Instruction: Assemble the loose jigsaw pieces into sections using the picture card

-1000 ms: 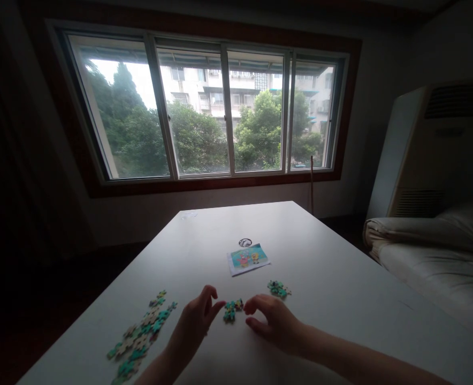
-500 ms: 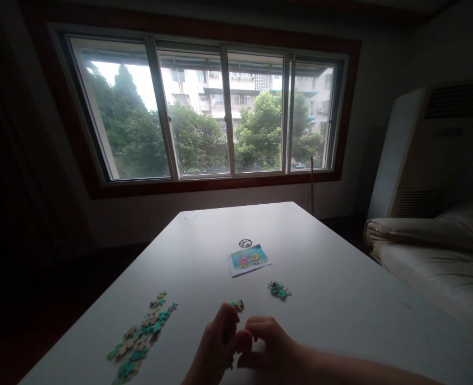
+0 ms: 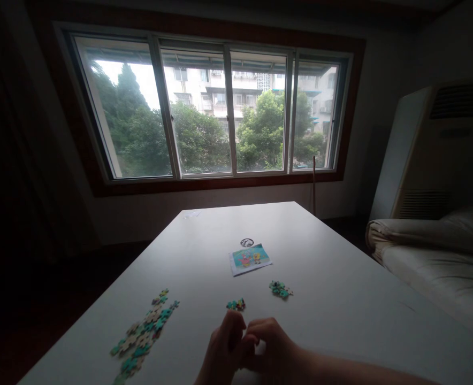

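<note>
My left hand (image 3: pixel 225 345) and right hand (image 3: pixel 274 342) are together at the near part of the table (image 3: pixel 341 299), thumbs and fingers bent inward and the tips close against each other. Whether they touch, or grip a puzzle piece between them, I can't tell — my own knuckles hide that spot.

Well to the left of my left hand lies the big pile (image 3: pixel 144 337) of pieces, green, teal and pale tan, strung out in a slanting band that runs away from me. Just beyond my fingertips sits a small clump (image 3: pixel 236 305) with green, yellow and dark red bits in it. A little farther off and to the right is another heap (image 3: pixel 280 289), mostly green.

Past these lies the card (image 3: pixel 251 260), a printed picture with a pink figure and a yellow one on blue-green, set at a slant. Right behind it is a round black-and-white disc (image 3: pixel 246 243). At the far left corner there's a clear scrap (image 3: pixel 191 215).

Off the table, to the right, is a pale sofa (image 3: pixel 429 262); beyond it stands a tall air conditioner (image 3: pixel 413 155). A stick (image 3: pixel 314 187) leans below the window (image 3: pixel 230 112) — outside, trees (image 3: pixel 200 136) and a building (image 3: pixel 214 88).
</note>
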Demonstrator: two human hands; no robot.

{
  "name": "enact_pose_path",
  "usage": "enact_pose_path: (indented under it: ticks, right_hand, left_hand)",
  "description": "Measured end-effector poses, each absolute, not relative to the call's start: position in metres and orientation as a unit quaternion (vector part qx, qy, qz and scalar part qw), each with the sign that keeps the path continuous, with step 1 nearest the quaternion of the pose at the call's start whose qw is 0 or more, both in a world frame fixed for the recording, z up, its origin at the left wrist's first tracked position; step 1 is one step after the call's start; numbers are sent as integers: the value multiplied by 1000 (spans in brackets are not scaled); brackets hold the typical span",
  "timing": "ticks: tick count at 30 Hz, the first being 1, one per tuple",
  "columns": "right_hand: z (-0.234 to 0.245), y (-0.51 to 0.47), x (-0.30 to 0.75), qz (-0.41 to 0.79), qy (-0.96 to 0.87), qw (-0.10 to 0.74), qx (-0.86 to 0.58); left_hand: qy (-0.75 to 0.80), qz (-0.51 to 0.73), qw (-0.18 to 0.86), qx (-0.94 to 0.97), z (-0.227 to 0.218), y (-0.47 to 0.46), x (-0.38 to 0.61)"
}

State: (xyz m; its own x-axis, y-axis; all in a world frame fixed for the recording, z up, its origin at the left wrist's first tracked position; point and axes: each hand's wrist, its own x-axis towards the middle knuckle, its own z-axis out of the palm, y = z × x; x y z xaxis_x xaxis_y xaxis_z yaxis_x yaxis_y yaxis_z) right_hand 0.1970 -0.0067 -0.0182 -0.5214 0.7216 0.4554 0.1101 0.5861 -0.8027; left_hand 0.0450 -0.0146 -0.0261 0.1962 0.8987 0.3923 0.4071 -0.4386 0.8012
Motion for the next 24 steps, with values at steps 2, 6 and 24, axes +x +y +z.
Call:
enact_pose_path:
  ticks: [2,6,24]
  right_hand:
    - [-18,-7,197,393,-787,401,-255]
    - [-17,-4,201,420,-765,395,-286]
    - [-12,9,210,493,-660,458,-334]
  left_hand:
    - [438,443,274,733,-26,-15,44]
    - [393,453,228,767,-23,-18,42]
    - [326,480,172,796,-13,-14,41]
